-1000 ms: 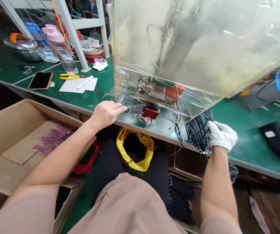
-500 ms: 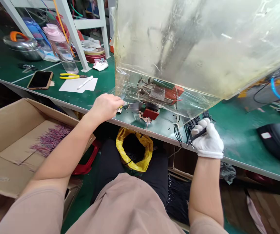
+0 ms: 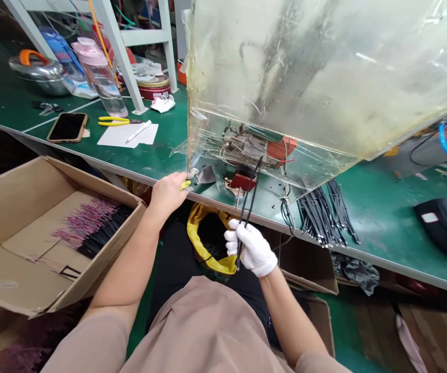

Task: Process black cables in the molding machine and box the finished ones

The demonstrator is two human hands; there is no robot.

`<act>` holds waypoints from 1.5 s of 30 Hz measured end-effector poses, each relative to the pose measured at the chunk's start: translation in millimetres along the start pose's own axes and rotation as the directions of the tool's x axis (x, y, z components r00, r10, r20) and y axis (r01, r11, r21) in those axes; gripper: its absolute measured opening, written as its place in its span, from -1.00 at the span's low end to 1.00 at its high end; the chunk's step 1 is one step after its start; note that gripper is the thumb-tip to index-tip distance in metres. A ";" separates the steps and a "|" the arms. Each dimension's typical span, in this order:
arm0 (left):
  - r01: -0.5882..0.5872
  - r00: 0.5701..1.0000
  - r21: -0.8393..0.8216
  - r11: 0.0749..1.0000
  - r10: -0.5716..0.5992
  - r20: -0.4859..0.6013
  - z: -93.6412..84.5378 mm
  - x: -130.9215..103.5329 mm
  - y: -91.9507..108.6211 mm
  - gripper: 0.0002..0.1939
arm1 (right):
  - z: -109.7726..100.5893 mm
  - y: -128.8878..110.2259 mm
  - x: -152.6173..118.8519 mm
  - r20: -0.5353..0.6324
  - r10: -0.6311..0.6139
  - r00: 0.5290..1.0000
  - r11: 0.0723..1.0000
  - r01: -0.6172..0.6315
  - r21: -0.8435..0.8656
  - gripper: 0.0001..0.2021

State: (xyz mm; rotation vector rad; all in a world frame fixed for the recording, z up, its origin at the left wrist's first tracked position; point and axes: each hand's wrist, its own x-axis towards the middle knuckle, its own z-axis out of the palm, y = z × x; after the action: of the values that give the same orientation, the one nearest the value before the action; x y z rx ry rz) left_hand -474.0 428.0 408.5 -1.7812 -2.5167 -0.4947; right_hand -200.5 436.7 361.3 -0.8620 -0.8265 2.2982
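My bare left hand (image 3: 169,196) is closed at the front edge of the bench. Its fingers wrap round a small yellow-handled tool (image 3: 185,184), whose kind is mostly hidden. Beyond it stands a small machine with a red block (image 3: 243,182) and a thin metal rod in front. My right hand (image 3: 252,248), in a white glove, is closed on a few thin black cables (image 3: 250,204), which point up toward the machine. A pile of similar black cables (image 3: 319,217) lies on the bench to the right.
A large clear plastic shield (image 3: 285,77) hangs over the machine. Below the bench edge is a yellow-rimmed bag (image 3: 193,230). On the left, a cardboard box (image 3: 25,217) holds bundled cables. Pliers (image 3: 114,121), a phone (image 3: 68,127) and a bottle (image 3: 105,85) stand or lie behind.
My right hand has come left from the cable pile, bringing a few black cables in front of the machine. My left hand has drawn slightly down with the tool.
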 end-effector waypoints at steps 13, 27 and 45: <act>0.052 0.998 -0.113 0.992 -0.056 -0.034 4.9 -8.0 0.9 -0.70 | 10.2 -26.2 33.9 0.126 0.006 0.992 0.995 -0.018 0.097 -0.61; 0.060 0.998 -0.126 0.990 -0.062 -0.011 8.8 -14.9 -1.5 -0.75 | 26.9 -81.2 80.8 -0.003 0.014 1.000 0.989 -0.013 0.144 -0.98; 0.093 0.994 -0.193 0.977 -0.102 -0.039 15.4 -11.7 6.3 -0.70 | 27.1 -95.1 84.2 -0.015 0.142 0.990 0.967 -0.135 0.216 -0.90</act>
State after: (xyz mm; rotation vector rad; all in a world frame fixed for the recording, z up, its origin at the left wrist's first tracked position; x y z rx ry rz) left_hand -461.5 423.3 393.2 -1.6830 -2.6117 -0.7998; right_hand -248.7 546.0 412.2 -0.8788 -0.5061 2.4341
